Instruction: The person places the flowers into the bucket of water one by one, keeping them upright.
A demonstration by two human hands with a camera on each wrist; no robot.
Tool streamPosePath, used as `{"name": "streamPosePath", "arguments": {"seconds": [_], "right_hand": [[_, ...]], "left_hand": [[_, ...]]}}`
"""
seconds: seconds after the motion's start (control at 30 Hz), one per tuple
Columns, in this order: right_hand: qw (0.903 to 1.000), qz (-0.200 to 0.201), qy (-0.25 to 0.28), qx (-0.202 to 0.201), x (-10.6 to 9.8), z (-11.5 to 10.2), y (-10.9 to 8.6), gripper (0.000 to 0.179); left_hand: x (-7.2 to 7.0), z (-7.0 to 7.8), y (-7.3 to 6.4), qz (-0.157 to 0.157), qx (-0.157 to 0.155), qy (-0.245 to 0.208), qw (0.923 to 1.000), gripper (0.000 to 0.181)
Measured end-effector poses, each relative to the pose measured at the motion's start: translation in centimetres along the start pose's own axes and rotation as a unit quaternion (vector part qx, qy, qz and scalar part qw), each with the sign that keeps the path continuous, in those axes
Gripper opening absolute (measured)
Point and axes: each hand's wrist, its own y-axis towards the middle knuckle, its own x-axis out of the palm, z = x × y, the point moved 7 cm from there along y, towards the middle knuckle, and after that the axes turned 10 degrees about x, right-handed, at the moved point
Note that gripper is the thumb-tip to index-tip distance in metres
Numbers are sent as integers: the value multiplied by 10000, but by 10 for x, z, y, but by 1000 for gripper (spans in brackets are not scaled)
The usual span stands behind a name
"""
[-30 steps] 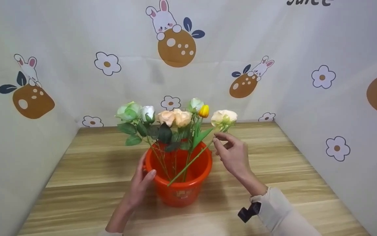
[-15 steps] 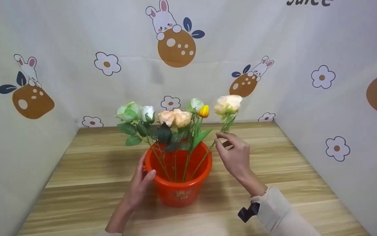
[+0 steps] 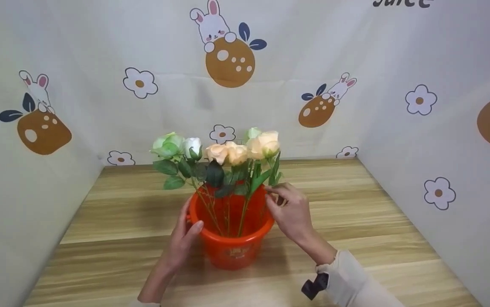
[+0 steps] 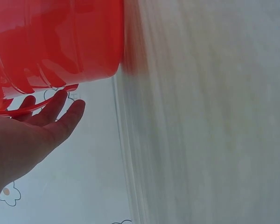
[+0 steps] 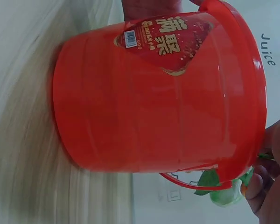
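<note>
An orange-red plastic bucket [image 3: 217, 256] stands upright on the wooden-looking tabletop, several artificial flowers leaning inside it. My left hand [image 3: 180, 241] holds its left side, thumb at the rim; in the left wrist view the fingers [image 4: 60, 112] lie by the bucket's handle [image 4: 18, 112]. With thumb and fingertips, my right hand [image 3: 294, 213] pinches the stem of a peach rose [image 3: 266, 145] at the right rim. That rose's head overlaps a pale green rose [image 3: 253, 132] and hides the yellow tulip. Its lower stem goes down inside the bucket, mostly out of sight.
Left in the bunch are a large green rose [image 3: 169, 146] and a white rose [image 3: 192, 147], with a pair of peach roses [image 3: 227, 152] at the middle. Printed cloth walls [image 3: 163, 119] enclose the table [image 3: 112, 256] at the back and both sides.
My right hand first raised the peach rose more upright, its stem end slipping inside the rim, then moved it left and down against the other flowers. My left hand has stayed put.
</note>
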Motion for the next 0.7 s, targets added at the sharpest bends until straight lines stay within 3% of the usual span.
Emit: {"name": "streamPosePath", "arguments": {"seconds": [0.37, 0.7], "right_hand": [[9975, -578, -365, 190, 7, 0, -4, 13], [9909, -979, -362, 848, 10, 13, -4, 17]], "left_hand": [[-2, 5, 1, -45, 236, -63, 9997, 71], [1, 5, 1, -64, 278, -68, 9996, 71]]}}
